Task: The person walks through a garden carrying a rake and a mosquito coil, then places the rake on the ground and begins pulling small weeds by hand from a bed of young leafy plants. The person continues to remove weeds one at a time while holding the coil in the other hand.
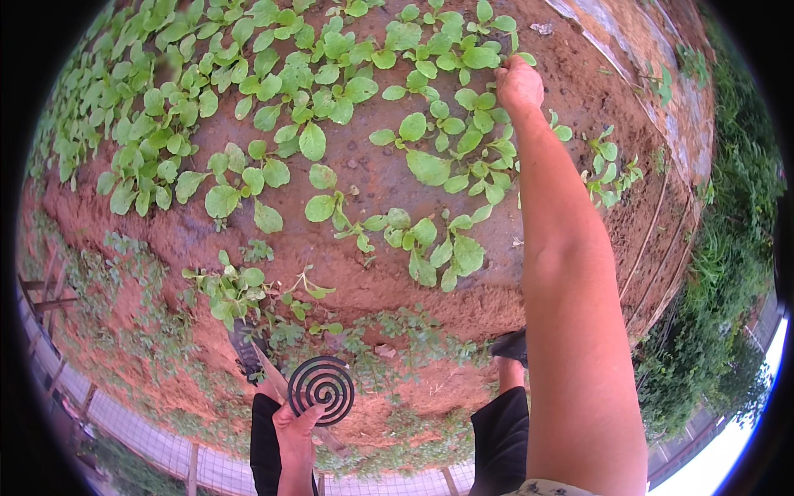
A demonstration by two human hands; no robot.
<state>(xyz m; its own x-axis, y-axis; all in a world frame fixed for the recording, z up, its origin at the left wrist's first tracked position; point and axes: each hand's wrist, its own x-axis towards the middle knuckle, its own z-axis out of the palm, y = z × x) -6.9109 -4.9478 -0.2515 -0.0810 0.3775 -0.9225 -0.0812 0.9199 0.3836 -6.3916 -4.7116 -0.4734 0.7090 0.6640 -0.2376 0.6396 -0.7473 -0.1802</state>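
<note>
My left hand [296,423] is closed low in the picture, its thumb pressed on a black spiral mosquito coil [322,392]. A long, pale, pointed thing [271,372], like a knife blade, passes behind the coil and through the same hand. Stretched far forward, my right hand [521,81] is closed at a leafy green seedling [504,56] near the right side of the planted bed. Its fingertips are partly hidden, and a green leaf sticks out beside them. Other seedlings [430,165] stand in the soil just left of my right forearm.
Dense seedlings [149,124] cover the bed's far left. A leafy clump [233,289] lies by my left shoe [244,347]; my right shoe [510,347] is at the bed's edge. Plastic sheeting [628,50] runs along the right, with bushes [728,273] beyond. A wire fence [198,463] stands behind.
</note>
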